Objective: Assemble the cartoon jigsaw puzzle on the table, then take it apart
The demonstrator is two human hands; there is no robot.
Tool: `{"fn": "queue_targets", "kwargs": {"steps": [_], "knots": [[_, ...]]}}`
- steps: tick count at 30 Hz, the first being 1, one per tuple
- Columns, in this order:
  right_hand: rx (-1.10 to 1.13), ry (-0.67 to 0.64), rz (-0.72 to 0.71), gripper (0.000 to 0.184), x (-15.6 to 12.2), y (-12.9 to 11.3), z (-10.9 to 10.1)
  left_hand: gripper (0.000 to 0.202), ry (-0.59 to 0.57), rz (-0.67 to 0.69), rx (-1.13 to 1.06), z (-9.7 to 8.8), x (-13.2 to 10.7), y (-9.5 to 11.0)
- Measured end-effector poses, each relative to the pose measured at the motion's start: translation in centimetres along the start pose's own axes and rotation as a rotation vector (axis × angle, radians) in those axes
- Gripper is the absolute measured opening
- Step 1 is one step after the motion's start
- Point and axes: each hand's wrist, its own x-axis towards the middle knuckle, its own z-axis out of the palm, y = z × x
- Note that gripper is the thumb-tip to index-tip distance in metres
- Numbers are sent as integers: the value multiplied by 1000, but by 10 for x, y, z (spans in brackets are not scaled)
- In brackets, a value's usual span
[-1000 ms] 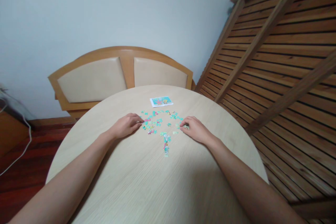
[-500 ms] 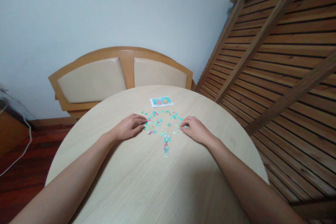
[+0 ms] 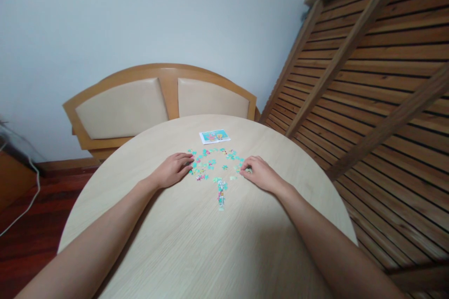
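Head view: a round, pale wooden worktop carries a loose scatter of small puzzle pieces, mostly turquoise with pink and yellow specks, spread flat past its middle toward the far edge. Lying apart and face up, each piece can be seen on its own.

The left hand rests palm down at the left side of the scatter, fingers loosely curled with the tips touching the nearest pieces; whether it grips one cannot be told. The right hand lies at the right side, its fingertips drawn close together on a piece at the fringe of the scatter, seemingly pinching it. Both forearms lie along the worktop, which steadies the hands for fine work.

A short joined strip of pieces runs from the scatter toward the near edge, between the two hands. A small printed picture card lies near the far edge, beyond the pieces, face up. Behind the worktop stands a padded wooden bench back.
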Motion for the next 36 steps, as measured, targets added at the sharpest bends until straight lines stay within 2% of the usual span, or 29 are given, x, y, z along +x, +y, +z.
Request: {"fn": "queue_targets", "kwargs": {"steps": [5,10,16,21,31,36], "knots": [[20,-1,-13,8,-1,-1,-2,41,-2,36,-6,-2,0,1],[61,-27,-2,8,-1,-8,-7,37,18,79,-54,-9,2,11],[83,-21,-28,8,-1,-11,-6,33,-6,205,-101,-15,8,45],[81,-3,-45,10,-1,-13,-4,36,-80,278,-122,-11,10,68],[90,9,-58,22,1,-9,-3,41,-157,351,-174,-12,11,83],[39,12,-58,20,4,-10,-2,41,-164,371,-188,-9,11,86]]}}
